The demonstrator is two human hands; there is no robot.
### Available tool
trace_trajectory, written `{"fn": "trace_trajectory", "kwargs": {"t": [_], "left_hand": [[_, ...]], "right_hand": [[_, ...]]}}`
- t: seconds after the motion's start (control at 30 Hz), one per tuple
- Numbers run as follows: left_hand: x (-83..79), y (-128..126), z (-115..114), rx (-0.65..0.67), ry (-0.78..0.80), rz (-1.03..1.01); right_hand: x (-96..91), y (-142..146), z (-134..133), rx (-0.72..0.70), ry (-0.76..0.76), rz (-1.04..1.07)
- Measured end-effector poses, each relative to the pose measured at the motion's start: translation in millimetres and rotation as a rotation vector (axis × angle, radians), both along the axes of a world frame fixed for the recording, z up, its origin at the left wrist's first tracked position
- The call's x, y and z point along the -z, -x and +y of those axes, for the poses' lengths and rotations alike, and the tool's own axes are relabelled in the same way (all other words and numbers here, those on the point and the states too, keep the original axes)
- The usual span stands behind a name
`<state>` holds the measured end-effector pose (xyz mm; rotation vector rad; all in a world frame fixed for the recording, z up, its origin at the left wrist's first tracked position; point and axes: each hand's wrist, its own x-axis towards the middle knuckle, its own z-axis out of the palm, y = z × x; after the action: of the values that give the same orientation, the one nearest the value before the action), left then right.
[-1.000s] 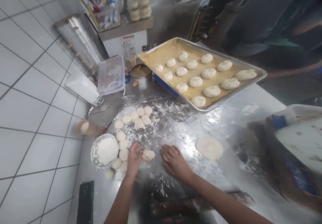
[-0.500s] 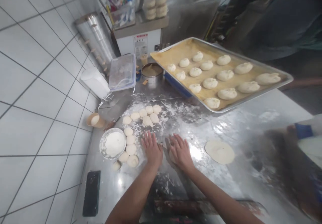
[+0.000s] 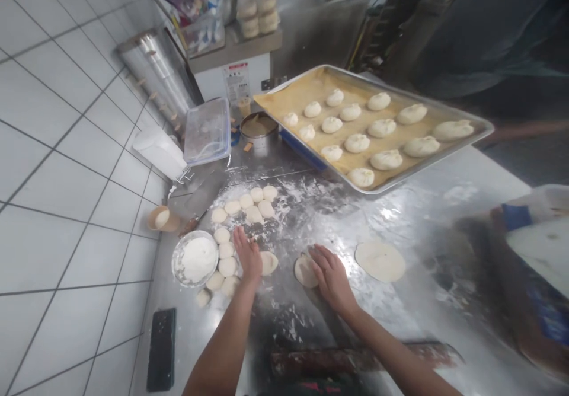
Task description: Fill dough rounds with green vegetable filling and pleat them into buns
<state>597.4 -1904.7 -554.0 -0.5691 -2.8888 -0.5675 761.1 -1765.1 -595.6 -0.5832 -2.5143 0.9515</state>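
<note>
My left hand (image 3: 249, 256) is open, fingers stretched out, beside a column of small dough pieces (image 3: 227, 267). A flattened dough round (image 3: 268, 263) lies just right of it, partly hidden by the hand. My right hand (image 3: 329, 274) is also open, its fingers reaching over the right edge of another flattened dough round (image 3: 304, 271). Farther right is a wide, thin dough sheet (image 3: 380, 261). More dough pieces (image 3: 254, 214) sit in floury rows beyond my left hand. A dark rolling pin (image 3: 320, 361) lies near the front, partly behind my right forearm.
A bowl of flour (image 3: 195, 259) and a phone (image 3: 161, 350) are at left, near the tiled wall. A scraper-like blade (image 3: 205, 193) lies behind the bowl. A tray (image 3: 427, 165) of filled buns stands at the back right. Another person (image 3: 502, 58) is at right.
My left hand has moved left, uncovering a flattened dough round. My right hand has slid slightly right, showing most of the round that was under it. The whole view has shifted slightly.
</note>
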Motion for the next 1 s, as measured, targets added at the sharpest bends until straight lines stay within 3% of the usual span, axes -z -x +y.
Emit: {"fn": "trace_trajectory", "kwargs": {"t": [0.2, 0.37, 0.67, 0.8, 0.9, 1.0], "left_hand": [[8.1, -26, 14, 0.145, 0.116, -0.004], [3.4, -38, 34, 0.220, 0.133, -0.008], [4.6, -38, 50, 0.590, 0.272, -0.096], [-1.9, -31, 36, 0.533, 0.173, -0.126], [5.6, -39, 10, 0.306, 0.060, -0.129], [23.1, -68, -8, 0.185, -0.044, -0.210]], "right_hand": [[3.7, 5, 2, 0.026, -0.059, -0.019], [2.8, 16, -16, -0.200, -0.247, -0.097], [-6.3, 24, -17, -0.279, -0.356, -0.119], [-6.4, 14, -23, -0.309, -0.345, -0.136], [5.8, 13, -10, -0.367, -0.338, -0.128], [15.3, 31, 29, -0.166, -0.287, -0.117]]}}
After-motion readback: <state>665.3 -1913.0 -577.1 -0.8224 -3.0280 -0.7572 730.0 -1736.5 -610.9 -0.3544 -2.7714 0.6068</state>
